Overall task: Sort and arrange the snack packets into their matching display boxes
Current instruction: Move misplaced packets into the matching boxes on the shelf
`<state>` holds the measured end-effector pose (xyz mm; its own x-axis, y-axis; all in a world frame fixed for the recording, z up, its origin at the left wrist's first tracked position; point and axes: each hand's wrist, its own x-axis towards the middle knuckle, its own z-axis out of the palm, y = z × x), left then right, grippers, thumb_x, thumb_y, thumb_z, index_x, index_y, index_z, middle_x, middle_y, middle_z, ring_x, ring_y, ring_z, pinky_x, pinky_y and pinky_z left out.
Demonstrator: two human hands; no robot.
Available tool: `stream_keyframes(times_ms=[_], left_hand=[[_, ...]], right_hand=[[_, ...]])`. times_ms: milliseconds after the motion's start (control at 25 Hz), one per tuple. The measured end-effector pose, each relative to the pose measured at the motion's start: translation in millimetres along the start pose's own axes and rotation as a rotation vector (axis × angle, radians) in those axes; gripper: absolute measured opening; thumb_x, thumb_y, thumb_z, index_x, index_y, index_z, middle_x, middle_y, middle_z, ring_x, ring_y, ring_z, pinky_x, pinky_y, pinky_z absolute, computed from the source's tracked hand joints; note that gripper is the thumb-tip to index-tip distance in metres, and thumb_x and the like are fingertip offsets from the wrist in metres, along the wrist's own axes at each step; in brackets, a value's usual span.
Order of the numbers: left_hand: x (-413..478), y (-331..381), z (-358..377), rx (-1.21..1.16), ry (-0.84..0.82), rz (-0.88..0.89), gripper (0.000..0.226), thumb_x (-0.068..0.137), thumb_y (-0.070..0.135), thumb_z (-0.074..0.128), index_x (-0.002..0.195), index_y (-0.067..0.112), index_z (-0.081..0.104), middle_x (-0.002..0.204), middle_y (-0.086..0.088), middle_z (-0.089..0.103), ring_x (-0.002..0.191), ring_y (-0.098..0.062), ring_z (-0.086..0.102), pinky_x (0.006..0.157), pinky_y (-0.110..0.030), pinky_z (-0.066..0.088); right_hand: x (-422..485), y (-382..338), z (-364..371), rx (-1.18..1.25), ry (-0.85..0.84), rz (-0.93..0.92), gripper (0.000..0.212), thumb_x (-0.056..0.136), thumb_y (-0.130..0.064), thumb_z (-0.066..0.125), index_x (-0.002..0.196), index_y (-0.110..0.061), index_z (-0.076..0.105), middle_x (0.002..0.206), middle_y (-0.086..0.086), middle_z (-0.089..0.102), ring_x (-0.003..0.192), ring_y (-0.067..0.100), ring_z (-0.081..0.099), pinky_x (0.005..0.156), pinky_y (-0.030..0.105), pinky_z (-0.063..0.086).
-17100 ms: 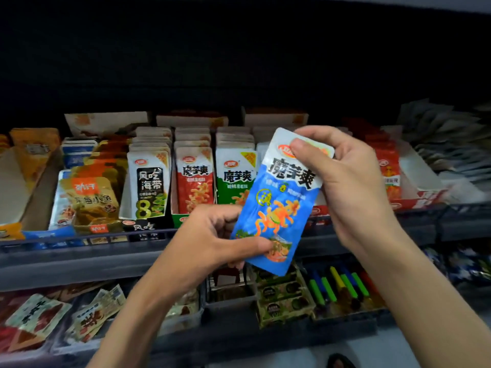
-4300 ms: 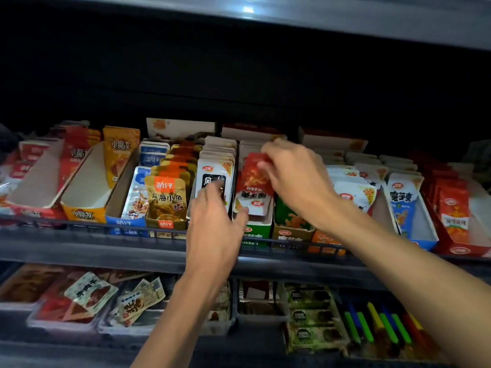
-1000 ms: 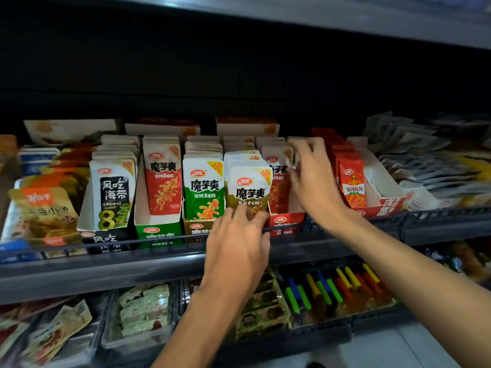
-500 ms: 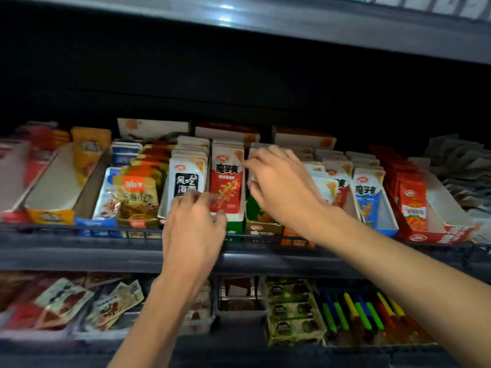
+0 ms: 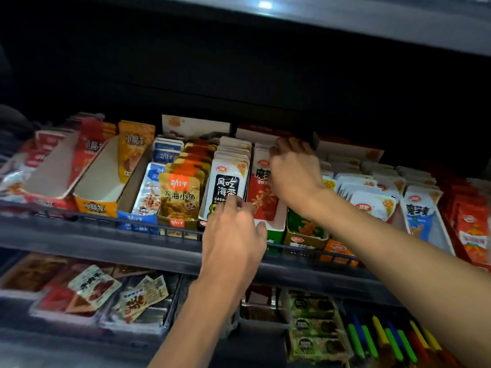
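Right hand fingers curled over red packets' tops; left hand fingers loosely spread, touching kelp packet.

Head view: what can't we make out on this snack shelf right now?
- Red konjac packet: its upper right is covered by the right hand, so any grip is unclear.
- Black-label kelp packet: its bottom is hidden behind the left hand.
- Red packets at far right: cut off by the frame edge.
- Lower shelf packets: blurred, print unreadable.
- Shelf back: too dark to see.

Packets upright in, seemingly, boxes
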<state>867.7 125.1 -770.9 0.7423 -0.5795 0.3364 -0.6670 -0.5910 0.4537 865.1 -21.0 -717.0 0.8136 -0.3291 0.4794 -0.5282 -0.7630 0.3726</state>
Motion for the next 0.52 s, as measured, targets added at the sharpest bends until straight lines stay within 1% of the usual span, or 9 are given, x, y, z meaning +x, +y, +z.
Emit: stream_keyframes(times_ms=[120,240,280,400,520], left_hand=[[-1.0,1.2,-0.4,-0.016,-0.010,-0.003,0.043,0.094,0.037,0.050,0.130,0.015,0.055,0.139,-0.004,0.044,0.123,-0.020,0.046,0.102,-0.035,0.039],[-1.8,2.4,-0.1,-0.022,-0.005,-0.003,0.043,0.094,0.037,0.050,0.131,0.015,0.055,0.140,-0.004,0.044,0.122,-0.020,0.047,0.102,-0.035,0.039],[-1.3,2.4,-0.2,-0.023,-0.004,-0.004,0.042,0.094,0.037,0.049,0.131,0.016,0.055,0.139,-0.004,0.044,0.122,-0.020,0.047,0.102,-0.035,0.040],[-0.8,1.8,-1.0,-0.035,0.016,0.001,0.041,0.094,0.036,0.050,0.130,0.017,0.055,0.137,-0.004,0.046,0.120,-0.021,0.048,0.099,-0.035,0.040],[-1.7,1.6,-1.7,-0.080,0.044,-0.013,0.043,0.093,0.034,0.053,0.133,0.017,0.050,0.134,-0.004,0.051,0.119,-0.022,0.048,0.098,-0.036,0.042]], right_hand=[[-4.6,-1.4,-2.3,-0.010,0.009,-0.038,0.038,0.086,-0.023,0.064,0.122,-0.010,0.060,0.124,0.010,0.061,0.118,0.029,0.054,0.102,0.040,0.037],[-8.6,1.2,-1.5,0.069,0.057,-0.022,0.041,0.083,-0.019,0.069,0.122,-0.012,0.059,0.119,0.008,0.063,0.111,0.028,0.059,0.097,0.040,0.042],[-9.9,2.0,-1.4,0.118,0.083,-0.005,0.040,0.083,-0.017,0.070,0.121,-0.013,0.058,0.115,0.008,0.065,0.107,0.028,0.062,0.094,0.040,0.045],[-11.9,5.8,-0.8,0.310,0.128,0.019,0.021,0.088,-0.013,0.068,0.109,-0.014,0.065,0.100,0.007,0.072,0.093,0.026,0.069,0.080,0.039,0.055],[-15.4,10.7,-3.3,0.397,0.155,-0.021,0.011,0.088,-0.011,0.068,0.096,-0.016,0.071,0.093,0.006,0.073,0.091,0.024,0.070,0.077,0.037,0.056]])
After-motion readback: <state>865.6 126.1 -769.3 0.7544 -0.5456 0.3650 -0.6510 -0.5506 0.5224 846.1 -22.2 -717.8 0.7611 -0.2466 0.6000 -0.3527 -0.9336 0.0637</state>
